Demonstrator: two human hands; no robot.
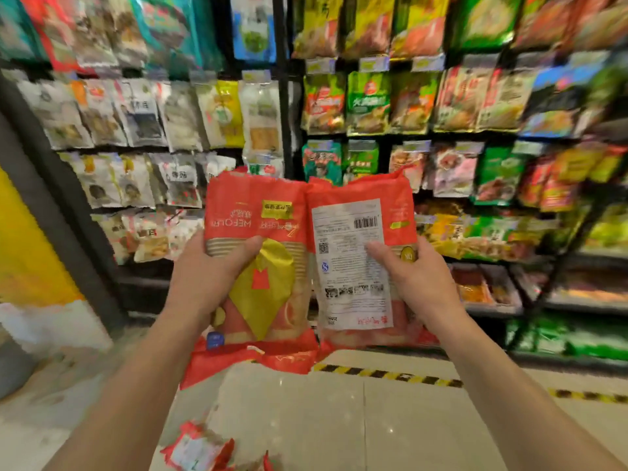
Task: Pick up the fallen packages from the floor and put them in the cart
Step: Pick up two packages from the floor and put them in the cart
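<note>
The left thumb [249, 246] curls across the front of the left pack [268, 290]. The other fingers are hidden behind it, so the left hand [204, 270] grips that pack by its left edge. The right thumb [379, 253] presses on the white label of the right pack [353, 226], and the right hand [421, 280] grips it from the right edge, with its fingers behind.

Both red packs are held up side by side with their edges touching and their print upside down, in front of the shelves [441, 107] of hanging bags. The left pack shows its gold front. The right pack shows its back, with a barcode.

Below them is more red wrapping [244, 363]; I cannot tell whether it is held or lies on the floor [339, 419]. A third pack [197, 450] lies on the floor at the bottom edge, between the forearms. Striped tape [384, 373] runs along the floor by the shelf base.
</note>
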